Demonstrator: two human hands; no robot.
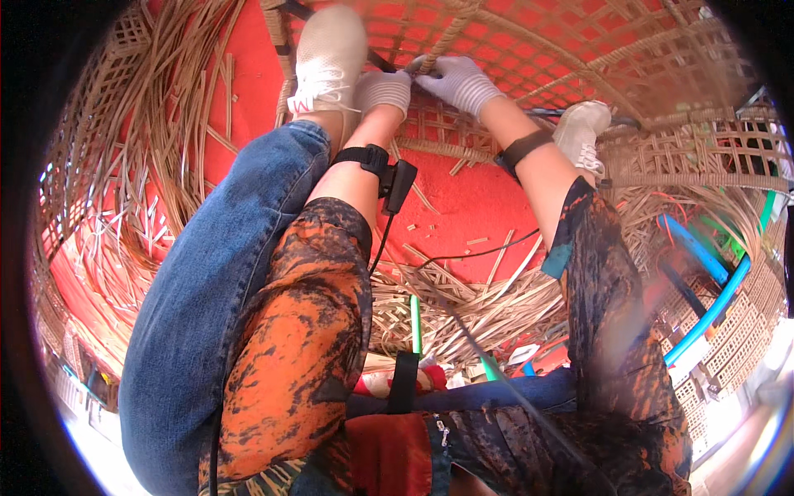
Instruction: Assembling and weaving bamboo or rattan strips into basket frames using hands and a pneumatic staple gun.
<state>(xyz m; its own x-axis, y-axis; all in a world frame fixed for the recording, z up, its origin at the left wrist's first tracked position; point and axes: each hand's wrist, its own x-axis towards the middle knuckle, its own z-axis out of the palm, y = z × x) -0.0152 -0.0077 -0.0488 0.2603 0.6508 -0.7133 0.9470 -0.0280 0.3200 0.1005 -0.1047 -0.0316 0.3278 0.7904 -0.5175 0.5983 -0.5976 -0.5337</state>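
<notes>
while the gloved left hand (384,89) and right hand (457,81) meet at the wicker (452,35) between the shoes (332,45), fingertips too hidden to tell their grip, the wicker could slip if pressure slackens.

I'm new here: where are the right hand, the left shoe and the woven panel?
Right hand (461,83): head view, back of the glove.
Left shoe (332,48): head view, pale upper.
Woven panel (590,66): head view, its lattice.
</notes>
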